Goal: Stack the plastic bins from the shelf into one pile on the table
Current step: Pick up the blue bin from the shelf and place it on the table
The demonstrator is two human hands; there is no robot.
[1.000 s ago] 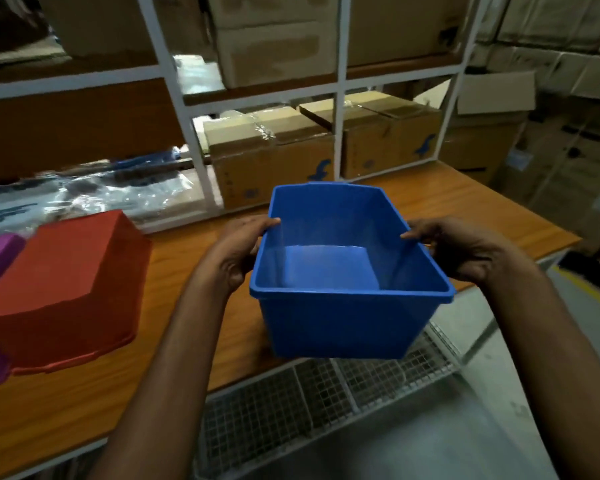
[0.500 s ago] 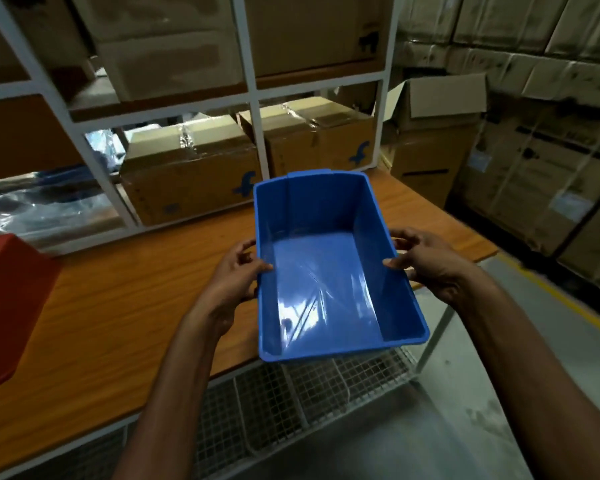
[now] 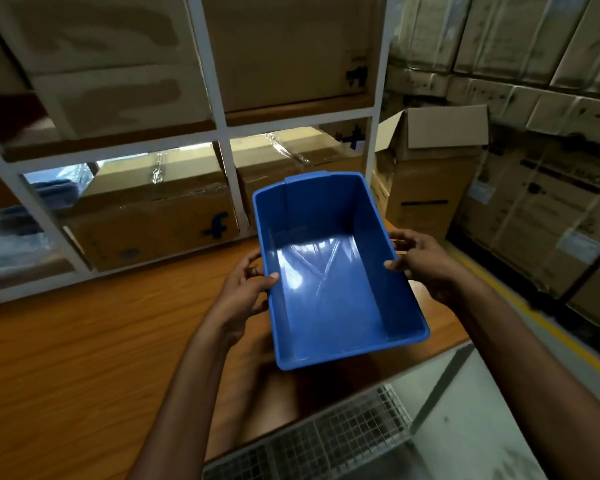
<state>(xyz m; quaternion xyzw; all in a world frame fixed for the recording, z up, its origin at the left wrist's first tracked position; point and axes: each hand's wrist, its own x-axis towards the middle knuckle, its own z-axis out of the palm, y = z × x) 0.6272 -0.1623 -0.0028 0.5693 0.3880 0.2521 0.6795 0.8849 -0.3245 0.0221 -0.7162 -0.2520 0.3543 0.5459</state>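
Observation:
An empty blue plastic bin [image 3: 329, 285] is held upright over the right part of the wooden table [image 3: 84, 358], its open top facing me. My left hand [image 3: 246, 292] grips its left rim with the thumb inside. On the opposite side my right hand [image 3: 423, 265] grips the right rim. A shadow lies on the table under the bin; whether the bin touches the table I cannot tell. The red and purple bins are out of view.
A white metal shelf frame [image 3: 219, 129] stands behind the table with taped cardboard boxes [image 3: 153, 216] in it. An open carton [image 3: 430, 174] stands to the right, more cartons behind it. A wire mesh rack [image 3: 326, 441] sits below the table's front edge.
The view has swung right, so the red bin has left the frame. The blue bin has moved forward over the table and its inside now faces me more fully.

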